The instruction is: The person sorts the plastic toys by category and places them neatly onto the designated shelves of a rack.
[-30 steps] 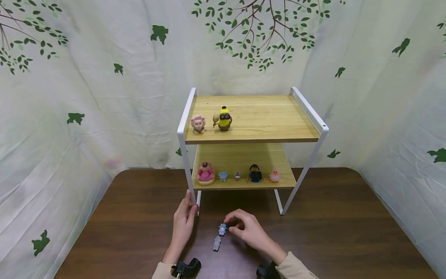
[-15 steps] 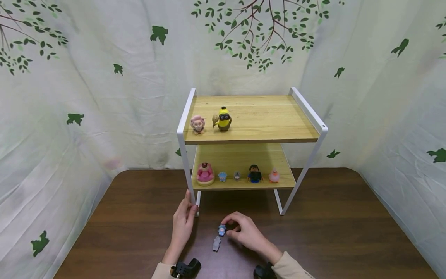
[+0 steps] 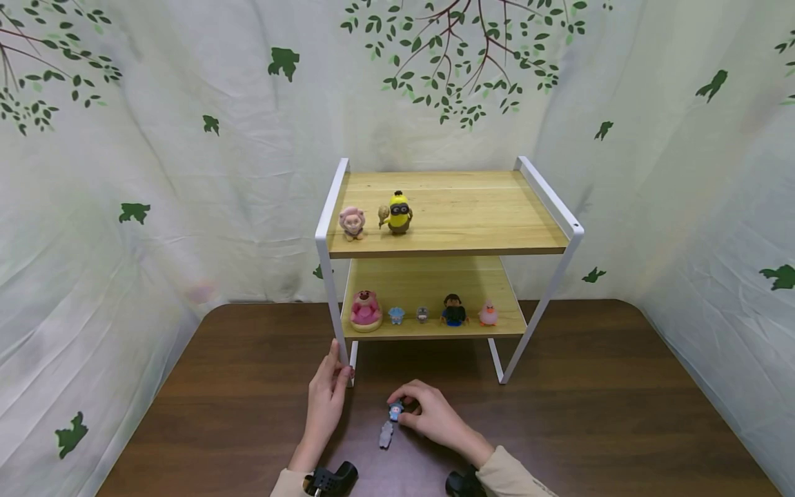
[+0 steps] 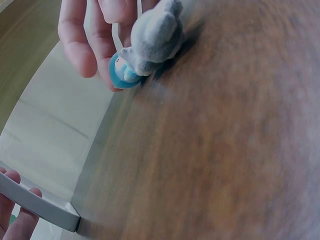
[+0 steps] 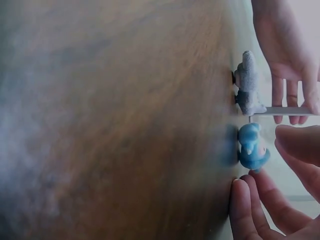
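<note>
My left hand (image 3: 326, 393) holds the front left leg (image 3: 336, 310) of a white-framed two-tier shelf, fingers on its outer side and thumb in front. My right hand (image 3: 435, 417) is at a small blue-hatted figurine (image 3: 395, 411) lying face up on the table. In the right wrist view, one fingertip meets the hat of the blue figurine (image 5: 254, 150), while the thumb (image 5: 300, 145) stands a little apart from it. A fuzzy grey figurine (image 3: 386, 435) lies just nearer, end to end with the blue one. The grey figurine (image 4: 156, 37) partly covers the blue one in the left wrist view.
The upper shelf board (image 3: 484, 210) bears a pink figurine (image 3: 352, 222) and a yellow Minion (image 3: 398, 212). Along the lower board (image 3: 428, 276) stand a pink bear (image 3: 366, 310) and several small figurines. A brown table (image 3: 590, 393) lies beneath, with a leaf-print curtain (image 3: 186, 172) behind.
My right hand has shifted left and slightly nearer, bringing its fingers around the blue-hatted figurine. The left hand stays at the shelf leg; the figurines have not moved.
</note>
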`<action>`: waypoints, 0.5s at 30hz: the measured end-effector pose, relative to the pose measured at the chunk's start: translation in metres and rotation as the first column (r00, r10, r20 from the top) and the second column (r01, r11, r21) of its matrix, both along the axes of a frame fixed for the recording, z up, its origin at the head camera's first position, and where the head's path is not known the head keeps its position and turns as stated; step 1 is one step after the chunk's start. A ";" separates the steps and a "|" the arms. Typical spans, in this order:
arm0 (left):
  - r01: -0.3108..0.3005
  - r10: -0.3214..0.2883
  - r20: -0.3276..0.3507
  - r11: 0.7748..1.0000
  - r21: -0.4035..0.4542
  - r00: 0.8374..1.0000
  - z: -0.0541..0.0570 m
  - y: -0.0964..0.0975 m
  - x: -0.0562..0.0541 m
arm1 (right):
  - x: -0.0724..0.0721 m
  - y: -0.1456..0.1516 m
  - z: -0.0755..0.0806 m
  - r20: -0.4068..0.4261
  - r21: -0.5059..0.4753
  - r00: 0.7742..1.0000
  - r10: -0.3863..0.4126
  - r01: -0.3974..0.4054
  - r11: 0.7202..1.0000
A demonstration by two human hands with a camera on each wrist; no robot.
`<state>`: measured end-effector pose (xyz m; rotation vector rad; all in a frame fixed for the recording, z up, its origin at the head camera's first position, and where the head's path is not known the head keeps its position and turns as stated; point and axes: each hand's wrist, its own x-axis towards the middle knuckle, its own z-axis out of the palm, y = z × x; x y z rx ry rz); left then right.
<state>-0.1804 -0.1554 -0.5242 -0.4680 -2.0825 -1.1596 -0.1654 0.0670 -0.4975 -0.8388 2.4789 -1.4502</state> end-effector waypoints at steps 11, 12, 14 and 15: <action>0.001 -0.001 -0.008 1.000 0.007 1.000 0.001 0.001 0.001 | -0.001 -0.004 -0.004 -0.052 0.031 0.999 0.012 -0.011 0.999; 0.001 -0.001 -0.015 1.000 0.008 1.000 0.005 0.002 0.003 | -0.001 -0.004 -0.005 -0.056 0.033 0.998 0.012 -0.010 0.999; 0.005 -0.004 -0.025 1.000 0.012 1.000 0.015 0.005 0.007 | -0.001 -0.004 -0.005 -0.058 0.039 0.998 0.010 -0.008 0.999; 0.006 -0.006 -0.028 1.000 0.012 1.000 0.020 0.007 0.009 | -0.002 -0.004 -0.005 -0.059 0.044 0.998 0.008 -0.006 0.999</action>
